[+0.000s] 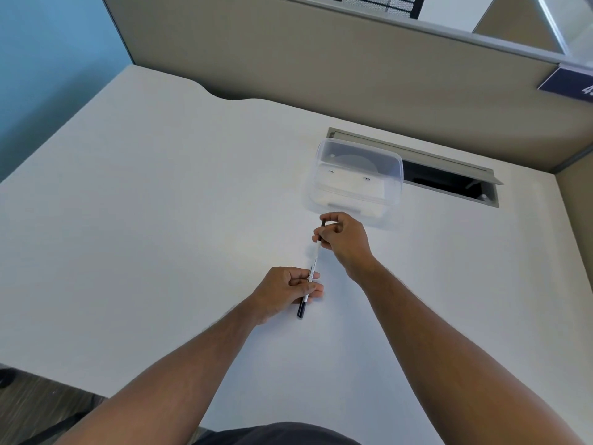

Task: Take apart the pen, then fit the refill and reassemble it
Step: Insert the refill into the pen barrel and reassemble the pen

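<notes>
A slim white pen (314, 260) with printed lettering and a dark cap at its near end (302, 309) is held over the white desk (144, 220), roughly in line away from me. My left hand (285, 292) grips the pen's near part, just above the dark cap. My right hand (343, 239) pinches the far end, where a small dark tip (323, 223) pokes out between the fingers. Both hands are closed on the same pen. Whether the far piece is separated from the barrel is hidden by the fingers.
A clear plastic box (356, 178) with a lid stands just beyond my right hand. Behind it an open cable slot (449, 181) is cut into the desk. Beige partition walls (321, 75) close off the back and right side.
</notes>
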Tool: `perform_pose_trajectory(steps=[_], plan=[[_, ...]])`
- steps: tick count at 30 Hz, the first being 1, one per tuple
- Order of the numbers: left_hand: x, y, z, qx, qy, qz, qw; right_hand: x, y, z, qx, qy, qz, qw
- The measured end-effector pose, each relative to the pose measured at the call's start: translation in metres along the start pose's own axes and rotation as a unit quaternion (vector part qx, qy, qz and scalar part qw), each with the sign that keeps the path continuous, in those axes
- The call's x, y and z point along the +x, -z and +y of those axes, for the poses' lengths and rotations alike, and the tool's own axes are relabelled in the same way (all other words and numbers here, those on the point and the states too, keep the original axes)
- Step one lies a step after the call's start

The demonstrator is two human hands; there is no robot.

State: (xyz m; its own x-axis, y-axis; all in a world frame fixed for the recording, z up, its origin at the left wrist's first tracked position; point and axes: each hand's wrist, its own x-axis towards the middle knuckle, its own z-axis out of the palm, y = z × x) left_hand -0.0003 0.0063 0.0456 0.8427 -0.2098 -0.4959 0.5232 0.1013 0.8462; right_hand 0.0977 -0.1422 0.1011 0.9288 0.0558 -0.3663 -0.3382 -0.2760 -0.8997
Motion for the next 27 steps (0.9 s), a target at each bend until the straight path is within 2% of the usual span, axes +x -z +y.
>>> perform_pose_trajectory(steps=[14,22,27], plan=[[-0.002,-0.001,0.002,0.002,-0.003,0.001,1.000,-0.010,0.003,0.002,-0.105,0.082,-0.010,0.991],[-0.002,-0.001,0.002,0.005,-0.004,0.000,1.000,-0.015,0.003,0.007,-0.207,0.167,-0.013,0.964],[-0.001,-0.001,0.001,0.009,-0.003,-0.003,1.000,-0.010,0.003,0.007,-0.176,0.123,-0.007,0.977]])
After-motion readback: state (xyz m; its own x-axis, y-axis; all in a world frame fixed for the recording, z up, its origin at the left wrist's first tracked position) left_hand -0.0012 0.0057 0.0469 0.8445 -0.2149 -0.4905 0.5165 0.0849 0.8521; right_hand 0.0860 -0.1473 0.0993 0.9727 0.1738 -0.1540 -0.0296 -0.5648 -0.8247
